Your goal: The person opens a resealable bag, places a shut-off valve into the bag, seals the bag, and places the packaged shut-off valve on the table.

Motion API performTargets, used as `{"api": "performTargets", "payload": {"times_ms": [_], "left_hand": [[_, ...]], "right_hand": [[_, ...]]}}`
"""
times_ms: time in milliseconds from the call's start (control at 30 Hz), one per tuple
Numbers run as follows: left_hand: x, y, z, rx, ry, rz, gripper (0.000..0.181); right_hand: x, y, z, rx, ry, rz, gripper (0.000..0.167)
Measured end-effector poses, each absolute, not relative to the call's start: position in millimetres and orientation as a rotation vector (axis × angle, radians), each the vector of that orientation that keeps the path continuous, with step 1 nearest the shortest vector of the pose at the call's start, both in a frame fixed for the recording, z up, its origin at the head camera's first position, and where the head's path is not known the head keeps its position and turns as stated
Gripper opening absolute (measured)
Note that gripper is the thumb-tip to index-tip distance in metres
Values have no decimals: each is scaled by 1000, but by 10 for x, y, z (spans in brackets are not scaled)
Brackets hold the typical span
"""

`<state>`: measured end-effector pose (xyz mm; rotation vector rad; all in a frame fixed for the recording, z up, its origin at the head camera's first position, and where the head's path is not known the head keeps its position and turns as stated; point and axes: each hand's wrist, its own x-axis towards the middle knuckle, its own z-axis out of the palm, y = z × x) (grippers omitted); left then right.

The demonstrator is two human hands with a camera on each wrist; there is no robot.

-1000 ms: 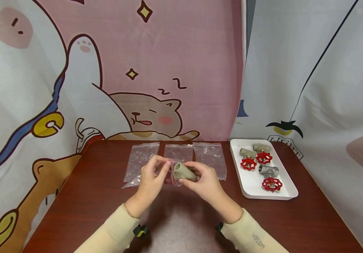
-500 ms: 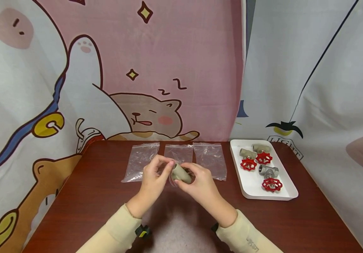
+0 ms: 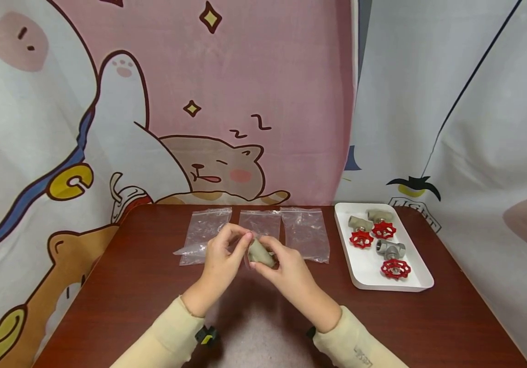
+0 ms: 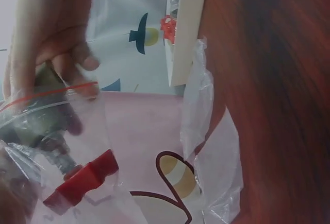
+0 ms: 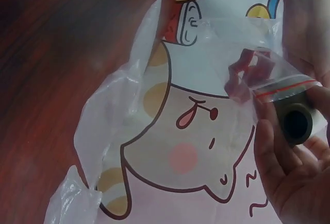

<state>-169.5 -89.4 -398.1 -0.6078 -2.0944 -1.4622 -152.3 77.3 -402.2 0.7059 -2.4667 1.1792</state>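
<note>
In the head view my left hand [image 3: 221,255] pinches the rim of a clear zip bag with a red seal line. My right hand [image 3: 288,266] grips the grey-green body of a valve [image 3: 261,253] at the bag's mouth. The left wrist view shows the valve's red handwheel [image 4: 85,180] inside the bag [image 4: 121,206], below the seal. The open pipe end [image 5: 298,124] sticks out past the red seal line in the right wrist view. Part of the body is hidden behind the fingers.
Three flat clear zip bags lie side by side at the back of the brown table [image 3: 144,286]: left [image 3: 204,227], middle [image 3: 260,221] and right [image 3: 306,232]. A white tray [image 3: 360,276] on the right holds three red-wheeled valves. A printed curtain [image 3: 291,102] hangs behind.
The right hand has moved a little left, and the valve body has shifted left and deeper into the bag. The left hand has hardly moved.
</note>
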Motion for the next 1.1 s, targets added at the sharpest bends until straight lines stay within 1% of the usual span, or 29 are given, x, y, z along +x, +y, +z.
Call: {"api": "performTargets", "payload": {"times_ms": [233,367,633,867,1100], "left_hand": [[-1535,-889,-3695,-604,-2066,-1566,4],[-1542,-928,-3684,-578,-2026,-1607,5],[-1585,-984,-3757,-538,-1966,-1666,5],[-1703,-1029,-3997,-472,-1866,-1815,5],[-1717,-1038,-4053,-559,-1780,-1900,7]], "right_hand": [[-1532,794,-4039,743,-2564,1076,48],[-1549,810,-4013,764,-2574,1029,46],[-1603,912,-3917,872,-2612,898,45],[-1622,976,-3918,924,-2590,943,65],[-1609,1011,-3954,934,-2435,959,49]]}}
